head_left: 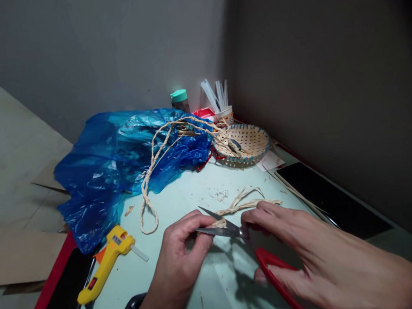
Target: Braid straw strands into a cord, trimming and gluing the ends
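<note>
- Left hand [182, 250]: thumb and fingers pinched close on the fibre [220, 223]; grip narrow.
- Right hand [292, 238]: fingers and thumb wrapped about the red handles of the scissors [245, 233]; grip holding.
- Scissors: blades parted, tips toward the left hand; the fibre lay between them, above the table [184, 198].
- Strands [236, 208]: pale, loose, just beyond the blades; scraps [220, 196] lay near them.
- Braid [152, 163]: looped end on the table; the rest ran over the bag [100, 157], blue and crumpled, to the basket [256, 139].
- Glue gun [106, 269]: yellow, on its side, left of the left hand; a clear stick protruded from its nozzle.
- Cup [228, 114]: behind the basket; clear sticks [209, 95] stood in it; bottle [179, 96], green-lidded, to its left.
</note>
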